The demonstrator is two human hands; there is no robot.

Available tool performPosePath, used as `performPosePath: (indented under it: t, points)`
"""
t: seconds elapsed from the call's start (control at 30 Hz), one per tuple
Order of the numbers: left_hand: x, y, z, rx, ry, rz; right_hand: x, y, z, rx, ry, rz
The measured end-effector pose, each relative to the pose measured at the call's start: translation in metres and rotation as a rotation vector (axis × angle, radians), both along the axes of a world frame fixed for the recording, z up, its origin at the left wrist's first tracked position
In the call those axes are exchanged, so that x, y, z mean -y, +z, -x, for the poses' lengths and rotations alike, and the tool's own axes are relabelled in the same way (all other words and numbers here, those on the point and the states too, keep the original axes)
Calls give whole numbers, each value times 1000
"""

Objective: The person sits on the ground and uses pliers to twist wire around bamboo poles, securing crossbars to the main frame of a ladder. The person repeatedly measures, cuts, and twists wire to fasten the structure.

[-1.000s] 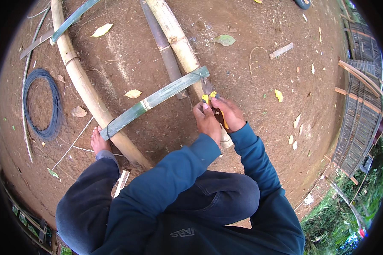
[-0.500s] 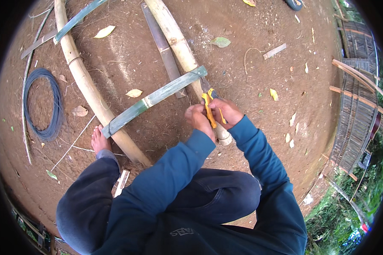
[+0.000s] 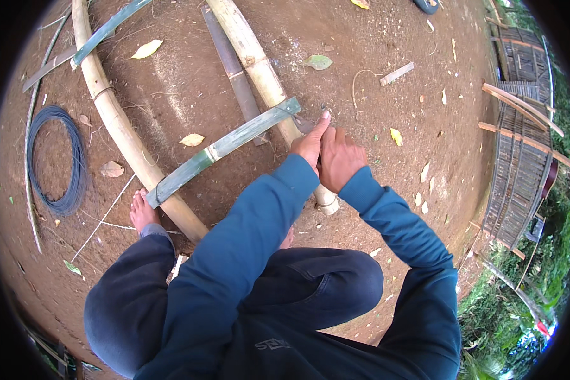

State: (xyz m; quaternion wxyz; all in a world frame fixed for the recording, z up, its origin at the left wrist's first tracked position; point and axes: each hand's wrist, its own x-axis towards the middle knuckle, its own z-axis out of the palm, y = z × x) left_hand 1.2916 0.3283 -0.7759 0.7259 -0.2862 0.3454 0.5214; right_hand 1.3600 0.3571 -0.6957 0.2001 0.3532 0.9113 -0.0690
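Both my hands are closed together over a pair of pliers [image 3: 304, 124]. Only its grey metal jaws show, and the handles are hidden under my fingers. My left hand [image 3: 308, 145] lies at the pole side with one digit stretched forward, and my right hand [image 3: 342, 155] is a fist pressed against it. Just ahead of them is the end of a split green bamboo slat [image 3: 233, 141], which crosses a right bamboo pole [image 3: 254, 60] and a left bamboo pole [image 3: 121, 130]. Dark wire [image 3: 160, 185] is wrapped at the slat's left end.
A coil of dark wire [image 3: 31, 158] lies at the left beside a thin stick [image 3: 29, 145]. Another green slat [image 3: 111, 30] crosses the left pole farther off. A brown strip [image 3: 233, 73] lies between the poles. My bare foot [image 3: 144, 211] rests by the left pole. Bamboo panels [image 3: 519, 171] stand at right.
My hands have turned and closed over the pliers, covering the yellow handles that showed before. My right hand has moved up into a fist, back upward. The whole view has shifted slightly.
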Motion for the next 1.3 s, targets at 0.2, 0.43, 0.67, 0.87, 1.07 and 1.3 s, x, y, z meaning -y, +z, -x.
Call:
performPosePath:
  t: [0.2,0.43,0.67,0.87,1.07,1.3]
  points:
    - [25,-17,5,-112,-63,-60,-8,-2,-17,-304,-281,636]
    - [40,-15,34,-166,-314,-284,24,-40,-20,-676,-1323,1668]
    - [46,-36,45,-269,-482,-446,43,-56,-10,-920,-1479,1901]
    - [27,-28,14,-381,-499,-305,14,-66,-42,-275,-578,593]
    - [16,-33,-7,-126,-81,-277,6,-13,-13,13,-282,182]
    - [33,-39,20,93,-158,-487,6,-17,-31,-405,-968,1357]
